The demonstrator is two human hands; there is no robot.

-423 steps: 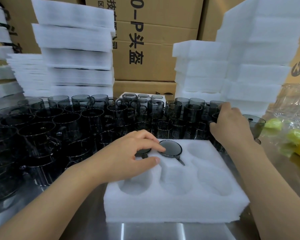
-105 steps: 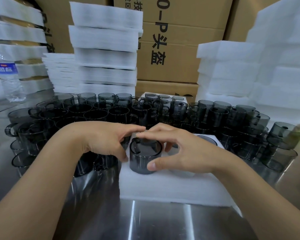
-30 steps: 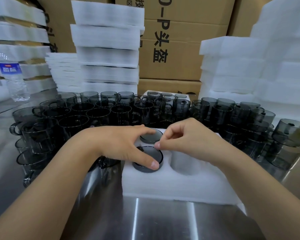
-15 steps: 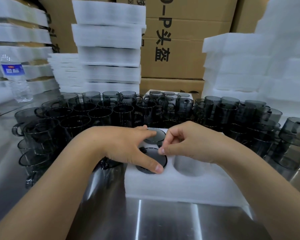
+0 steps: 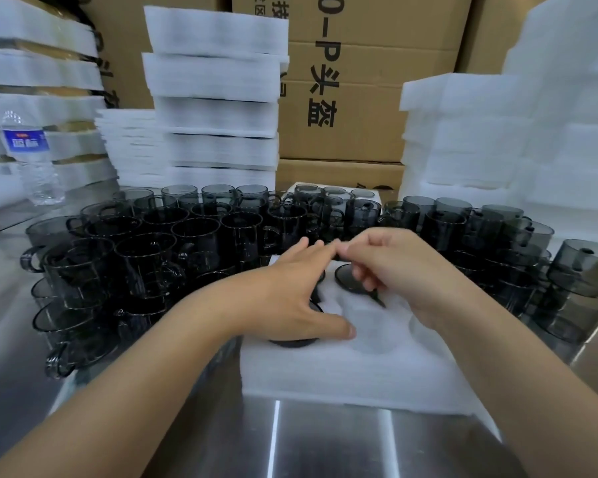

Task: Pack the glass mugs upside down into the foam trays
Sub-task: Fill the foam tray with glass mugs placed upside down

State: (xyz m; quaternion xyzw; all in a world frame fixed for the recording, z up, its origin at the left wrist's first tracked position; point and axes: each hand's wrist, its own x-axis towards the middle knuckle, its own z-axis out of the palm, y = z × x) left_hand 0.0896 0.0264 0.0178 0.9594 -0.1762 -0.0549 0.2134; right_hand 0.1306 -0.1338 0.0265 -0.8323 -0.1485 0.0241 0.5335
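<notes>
Readable writing: the cardboard cartons (image 5: pixel 366 98) at the far side carry black print, "O-P" followed by two Chinese characters, running vertically. A clear water bottle (image 5: pixel 32 160) at the far left bears a blue label with white characters, too blurred to read.

A white foam tray (image 5: pixel 353 370) lies on the steel desk (image 5: pixel 318 443), near centre, with round pockets. Two dark smoked-glass mugs sit in it upside down, bases up: one in the near left pocket (image 5: pixel 292 341), one in the far middle pocket (image 5: pixel 351 279) with its handle lying in a slot to the right. A near middle pocket shows bare foam.

The left hand (image 5: pixel 290 298) lies flat over the near left mug, fingers (image 5: pixel 339 327) spread and extended, thumb pressing at the mug's rim edge; it grips nothing. The right hand (image 5: pixel 394 270) hovers over the far mug, fingers curled loosely, tips touching or just above the base; no grasp is evident.

Loose mugs (image 5: pixel 159 250) of the same smoked glass stand upright, crowded across the desk left, far and right of the tray. Stacks of foam trays (image 5: pixel 214 108) rise behind them at left, centre and right.
</notes>
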